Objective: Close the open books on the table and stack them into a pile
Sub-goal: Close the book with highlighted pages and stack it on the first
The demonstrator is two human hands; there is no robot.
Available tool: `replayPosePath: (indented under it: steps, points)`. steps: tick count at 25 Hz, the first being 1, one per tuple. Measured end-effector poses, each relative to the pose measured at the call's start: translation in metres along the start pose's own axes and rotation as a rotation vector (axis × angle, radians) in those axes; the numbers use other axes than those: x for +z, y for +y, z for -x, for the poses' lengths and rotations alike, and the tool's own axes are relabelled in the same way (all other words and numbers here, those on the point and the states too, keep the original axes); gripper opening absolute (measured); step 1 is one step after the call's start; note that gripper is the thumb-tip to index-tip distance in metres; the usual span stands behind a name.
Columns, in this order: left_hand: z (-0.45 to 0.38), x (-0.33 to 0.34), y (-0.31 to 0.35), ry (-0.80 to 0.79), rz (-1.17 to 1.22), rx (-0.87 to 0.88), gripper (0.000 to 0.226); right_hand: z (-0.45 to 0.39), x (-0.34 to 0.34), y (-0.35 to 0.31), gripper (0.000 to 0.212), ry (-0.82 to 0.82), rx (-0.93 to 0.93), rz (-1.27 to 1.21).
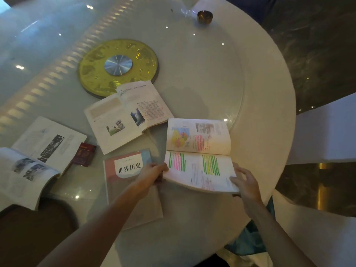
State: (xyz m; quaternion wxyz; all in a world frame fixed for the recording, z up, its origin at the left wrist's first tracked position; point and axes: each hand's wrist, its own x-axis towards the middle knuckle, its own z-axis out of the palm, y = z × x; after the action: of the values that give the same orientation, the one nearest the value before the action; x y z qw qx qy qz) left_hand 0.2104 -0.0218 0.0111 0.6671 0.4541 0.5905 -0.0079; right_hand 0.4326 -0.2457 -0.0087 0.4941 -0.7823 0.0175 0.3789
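Observation:
An open book with green, pink and yellow highlighted lines (200, 151) lies at the right of the round table. My left hand (154, 173) grips its near left corner. My right hand (244, 182) holds its near right corner, and that near edge is lifted a little. A closed pink book with bold black characters on its cover (129, 182) lies flat under my left forearm. Another open book with colour photos (127, 116) rests behind it. A third open book with grey pictures (36, 157) lies at the far left, its near page hanging over the table edge.
A dark red small box (84, 154) sits between the left book and the closed one. A gold turntable disc with a metal hub (117, 67) marks the table's centre. A brass ashtray (204, 16) and a glass stem (187, 8) stand at the far side. White-covered chairs (323, 132) flank the right.

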Motion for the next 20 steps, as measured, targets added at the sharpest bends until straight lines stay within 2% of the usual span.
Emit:
replayPosePath:
  steps: [3, 6, 9, 13, 15, 17, 20]
  points:
    - [-0.002, 0.000, 0.026, -0.016, 0.148, 0.037, 0.019, -0.005, -0.006, -0.031, 0.009, -0.062, -0.019, -0.192]
    - [-0.012, 0.005, 0.060, 0.023, 0.173, 0.049, 0.023, -0.030, -0.001, -0.068, 0.027, -0.137, 0.008, -0.389]
    - [-0.028, 0.012, 0.079, 0.115, 0.226, 0.109, 0.032, -0.063, 0.005, -0.093, 0.038, -0.220, 0.009, -0.397]
    - [-0.049, 0.025, 0.090, 0.209, 0.270, 0.126, 0.030, -0.109, 0.015, -0.112, 0.036, -0.269, 0.046, -0.280]
    - [-0.061, 0.031, 0.087, 0.248, 0.201, 0.130, 0.034, -0.127, 0.023, -0.113, 0.026, -0.233, 0.045, -0.100]
    - [-0.068, 0.036, 0.078, 0.279, 0.141, 0.080, 0.029, -0.142, 0.027, -0.106, 0.018, -0.189, 0.026, 0.098]
    - [-0.070, 0.050, 0.061, 0.314, 0.073, -0.002, 0.018, -0.160, 0.030, -0.101, 0.018, -0.041, -0.074, 0.441]
